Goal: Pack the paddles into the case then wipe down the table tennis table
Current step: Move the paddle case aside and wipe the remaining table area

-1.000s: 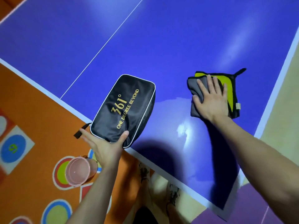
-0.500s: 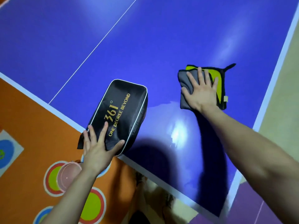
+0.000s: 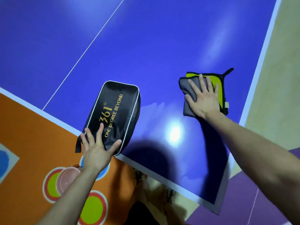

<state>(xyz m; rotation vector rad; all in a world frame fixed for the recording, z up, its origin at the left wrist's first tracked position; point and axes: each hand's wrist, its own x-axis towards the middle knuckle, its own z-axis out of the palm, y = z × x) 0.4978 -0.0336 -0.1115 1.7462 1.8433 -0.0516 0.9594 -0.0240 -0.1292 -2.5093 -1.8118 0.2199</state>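
We find the right hand (image 3: 204,99) laid flat, fingers straight and slightly spread, pressing a folded grey-and-yellow microfibre cloth (image 3: 220,93) onto the blue table tennis table (image 3: 146,46) near its right sideline. It grips nothing. The left hand (image 3: 95,153) rests open on the near end of the black paddle case (image 3: 113,111), 4 fingers splayed on top and the thumb along the end, holding it down rather than clasping it. The case lies on the table at the near edge, its near corner over the white border and its strap (image 3: 78,144) hanging past the edge. No paddles show; we cannot tell whether they are inside, and no open zip is visible. We judge 3 risks. 1: a push from the left hand, or a cloth stroke that strikes the case, could tip it off the edge toward the pink plastic container (image 3: 68,177) on the floor below. 2: the surface under the case will go unwiped unless the case is moved. 3: the cloth's loose fold may bunch under sideways pressure, leaving streaks in the damp sheen (image 3: 154,114) between case and cloth.
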